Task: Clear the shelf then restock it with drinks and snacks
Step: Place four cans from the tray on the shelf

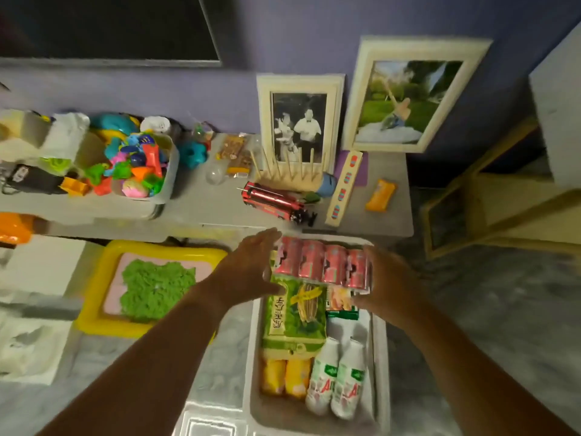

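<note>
White bin (379, 366) on the floor right below you. Nearest in it, at its 6 o'clock end: two white milk bottles (336, 379), with two yellow snack packs (286, 377) just beside them at 9 o'clock. Mid-bin: a green snack bag (294, 313); a small green-and-orange carton (341, 302) touches it at 3 o'clock. At the bin's 12 o'clock end, a row of four pink cans (320, 262).

Your left hand (251, 269) has its fingers spread and straight against the 9 o'clock end of the can row. Your right hand (388, 278) covers the 3 o'clock end; I cannot tell whether those fingers curl round the last can.

At 9 o'clock of the bin: a yellow tray (94, 297) of green sand.

Farther, at 12 o'clock: the grey shelf (195, 202), with a toy tub (171, 171), a red toy bus (273, 201), an orange packet (380, 196) and two framed photos (298, 121).
</note>
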`<state>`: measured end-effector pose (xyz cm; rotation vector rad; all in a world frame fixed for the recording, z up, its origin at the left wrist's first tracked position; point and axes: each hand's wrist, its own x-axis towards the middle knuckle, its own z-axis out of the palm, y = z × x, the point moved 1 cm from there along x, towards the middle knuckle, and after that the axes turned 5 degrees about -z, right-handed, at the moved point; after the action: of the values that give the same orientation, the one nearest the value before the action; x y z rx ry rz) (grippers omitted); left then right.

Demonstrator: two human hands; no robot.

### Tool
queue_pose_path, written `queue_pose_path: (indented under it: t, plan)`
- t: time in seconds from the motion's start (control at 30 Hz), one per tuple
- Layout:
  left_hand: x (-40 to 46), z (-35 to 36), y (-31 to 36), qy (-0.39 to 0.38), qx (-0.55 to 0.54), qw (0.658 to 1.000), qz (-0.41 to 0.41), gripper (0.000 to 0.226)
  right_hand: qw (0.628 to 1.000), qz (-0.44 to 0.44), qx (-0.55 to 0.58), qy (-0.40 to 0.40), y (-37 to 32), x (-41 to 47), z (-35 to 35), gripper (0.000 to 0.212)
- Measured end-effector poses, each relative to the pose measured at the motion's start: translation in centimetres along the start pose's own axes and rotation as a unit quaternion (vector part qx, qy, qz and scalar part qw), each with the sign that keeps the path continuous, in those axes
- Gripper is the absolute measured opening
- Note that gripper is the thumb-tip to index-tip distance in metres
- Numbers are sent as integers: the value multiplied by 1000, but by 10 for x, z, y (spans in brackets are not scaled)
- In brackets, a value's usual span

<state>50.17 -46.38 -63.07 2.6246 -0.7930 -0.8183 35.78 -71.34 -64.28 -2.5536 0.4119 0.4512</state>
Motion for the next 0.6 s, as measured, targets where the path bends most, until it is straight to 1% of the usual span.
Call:
queue_pose_path:
  t: [0.07,0.17,0.3,0.4,0.47,0.53,0.6]
  plan:
    - [17,17,-7,-18,-4,1000,13,118,1000,1,-21,-18,5,15,22,91]
    - [33,34,-12,-17,-9,999,30,119,998,4,-59,30,9,29,38,91]
    - [48,42,-14,20,11,999,44,112,991,25,-112,75,10,41,47,93]
    - [56,46,-11,71,25,995,69,91,985,28,-146,92,11,45,51,100]
    - [57,46,-7,96,5,993,65,75,984,25,-153,93,11,45,51,98]
    - [54,43,-7,86,-26,994,57,73,984,14,-157,88,11,38,47,90]
    - [45,36,-8,49,-76,994,61,81,987,10,-136,83,11,25,42,88]
